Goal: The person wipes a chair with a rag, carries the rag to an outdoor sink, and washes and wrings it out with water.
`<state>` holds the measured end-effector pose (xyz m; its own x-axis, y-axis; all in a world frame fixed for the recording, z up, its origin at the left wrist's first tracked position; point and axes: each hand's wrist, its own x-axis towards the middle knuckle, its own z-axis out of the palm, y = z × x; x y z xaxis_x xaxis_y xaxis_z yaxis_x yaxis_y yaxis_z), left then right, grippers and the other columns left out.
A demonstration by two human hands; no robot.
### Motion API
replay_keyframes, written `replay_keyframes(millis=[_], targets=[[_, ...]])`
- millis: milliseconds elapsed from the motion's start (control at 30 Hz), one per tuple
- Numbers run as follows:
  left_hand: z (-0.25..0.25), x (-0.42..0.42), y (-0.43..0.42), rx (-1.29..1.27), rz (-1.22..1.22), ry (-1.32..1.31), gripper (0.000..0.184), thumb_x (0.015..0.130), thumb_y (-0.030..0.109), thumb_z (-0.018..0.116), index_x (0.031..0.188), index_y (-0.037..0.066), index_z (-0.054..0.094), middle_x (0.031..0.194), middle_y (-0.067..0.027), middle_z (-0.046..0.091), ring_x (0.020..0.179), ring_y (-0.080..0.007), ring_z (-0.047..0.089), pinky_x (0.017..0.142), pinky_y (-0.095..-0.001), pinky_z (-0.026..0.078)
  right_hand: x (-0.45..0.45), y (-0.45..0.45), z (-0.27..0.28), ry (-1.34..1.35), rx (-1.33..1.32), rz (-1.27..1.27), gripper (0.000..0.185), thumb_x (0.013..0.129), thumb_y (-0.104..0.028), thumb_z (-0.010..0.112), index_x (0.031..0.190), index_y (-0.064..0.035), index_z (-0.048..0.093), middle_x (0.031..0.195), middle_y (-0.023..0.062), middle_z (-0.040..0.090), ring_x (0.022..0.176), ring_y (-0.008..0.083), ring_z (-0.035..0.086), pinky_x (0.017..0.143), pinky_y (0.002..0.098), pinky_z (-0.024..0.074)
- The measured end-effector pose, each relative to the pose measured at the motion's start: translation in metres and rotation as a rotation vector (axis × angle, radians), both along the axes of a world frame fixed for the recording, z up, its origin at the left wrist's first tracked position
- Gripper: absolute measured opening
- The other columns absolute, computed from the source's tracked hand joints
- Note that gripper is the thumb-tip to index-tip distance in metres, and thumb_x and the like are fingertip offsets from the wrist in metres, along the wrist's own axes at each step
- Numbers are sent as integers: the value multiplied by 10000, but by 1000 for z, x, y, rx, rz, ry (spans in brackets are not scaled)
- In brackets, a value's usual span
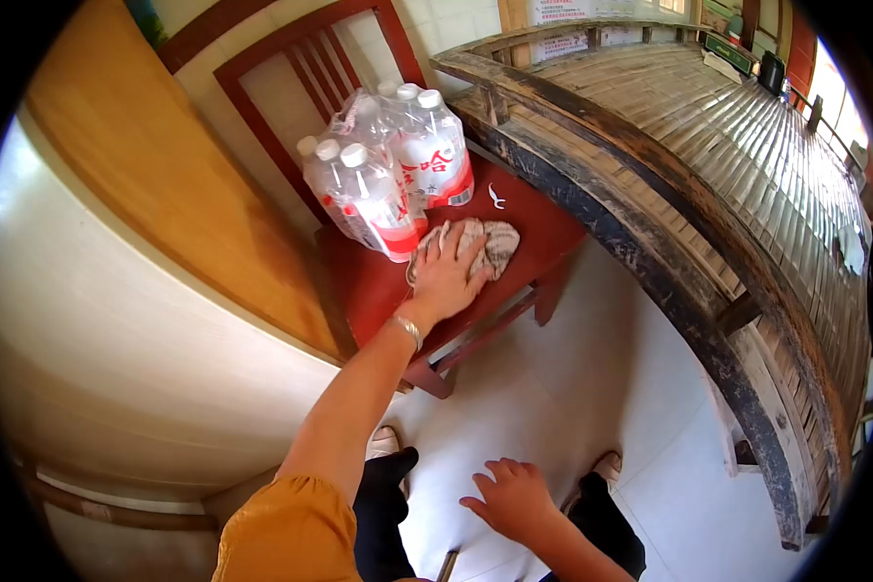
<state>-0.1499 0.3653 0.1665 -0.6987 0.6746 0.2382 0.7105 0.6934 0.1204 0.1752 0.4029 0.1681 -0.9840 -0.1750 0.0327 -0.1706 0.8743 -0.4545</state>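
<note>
My left hand [443,279] presses a crumpled, patterned cloth [499,246] against the seat of a red wooden chair [364,291], its fingers spread over the cloth. A plastic-wrapped pack of water bottles [383,175] with white caps and red-and-white labels stands on the seat, just beyond the hand. On the seat to the right of the pack is a small white scrap [496,197]. My right hand [514,500] hangs over the floor at the bottom, fingers apart, with nothing in it.
A bamboo-slat bed or bench [640,107] with a worn dark wooden frame fills the right side. A dark container [771,72] stands at its far end. At the left is a pale curved edge of furniture [116,359] with an orange-brown surface. The person's feet are on the tiled floor.
</note>
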Motion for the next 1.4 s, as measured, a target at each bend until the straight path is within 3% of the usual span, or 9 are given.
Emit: replay_keyframes(millis=[167, 367, 433, 533, 867, 1133, 1200, 1333, 1400], targets=[[-3, -50, 43, -30, 48, -20, 545, 863, 553, 390, 1335, 281, 365, 1427, -117, 242, 1301, -393, 217, 1026, -561, 194, -1, 14, 3, -113, -54, -18, 368, 820, -408, 570, 973, -74, 590, 1053, 144, 569, 960, 304, 558, 779, 437, 435], [-3, -56, 54, -20, 85, -12, 537, 859, 564, 382, 1331, 308, 368, 1429, -88, 254, 1269, -411, 261, 1027, -552, 205, -4, 23, -8, -138, -30, -40, 352, 795, -413, 587, 851, -66, 604, 914, 106, 579, 857, 275, 574, 716, 409, 444], [-3, -45, 49, -5, 95, 18, 518, 860, 532, 411, 1322, 298, 383, 1424, -87, 261, 1250, -414, 282, 1020, -544, 225, -12, 22, -6, -160, -35, -21, 345, 795, -409, 588, 841, -67, 605, 886, 98, 576, 822, 267, 576, 697, 407, 445], [-3, -15, 34, 8, 63, 61, 486, 853, 446, 481, 1302, 274, 410, 1405, -96, 287, 1226, -409, 311, 1011, -522, 254, -29, 22, 3, -273, -22, 26, 350, 810, -401, 577, 913, -67, 594, 998, 141, 574, 885, 299, 580, 739, 425, 453], [15, 100, -28, -92, -20, -54, 467, 852, 401, 484, 1292, 252, 435, 1416, -97, 268, 1220, -395, 294, 1018, -513, 222, -34, 24, 2, -181, -14, 31, 312, 792, -387, 599, 871, -86, 617, 866, 85, 577, 816, 247, 586, 693, 399, 459], [6, 33, 71, 10, -130, -16, 463, 878, 419, 430, 1306, 244, 409, 1413, -112, 280, 1263, -407, 268, 1022, -533, 207, -29, 46, 6, -264, -20, 17, 334, 788, -384, 602, 898, -69, 605, 922, 116, 578, 836, 271, 589, 700, 402, 465], [4, 15, 97, 6, -115, 0, 445, 892, 420, 415, 1297, 237, 412, 1405, -113, 291, 1209, -398, 346, 1014, -508, 233, -29, 52, 3, -267, -37, -8, 333, 786, -379, 607, 904, -68, 601, 930, 117, 577, 834, 273, 589, 700, 397, 464], [2, -22, 124, -44, -106, 26, 415, 894, 411, 417, 1272, 238, 414, 1397, -116, 299, 1214, -382, 356, 1010, -507, 253, -30, 63, -2, -219, -31, -52, 329, 784, -376, 612, 900, -68, 599, 944, 118, 577, 832, 273, 590, 696, 391, 466], [0, -37, 124, -17, -128, -19, 412, 889, 410, 424, 1263, 239, 422, 1405, -112, 288, 1236, -375, 336, 1025, -504, 231, -31, 66, -3, -168, -33, -74, 304, 772, -370, 621, 859, -79, 616, 848, 81, 570, 791, 255, 578, 664, 392, 453]])
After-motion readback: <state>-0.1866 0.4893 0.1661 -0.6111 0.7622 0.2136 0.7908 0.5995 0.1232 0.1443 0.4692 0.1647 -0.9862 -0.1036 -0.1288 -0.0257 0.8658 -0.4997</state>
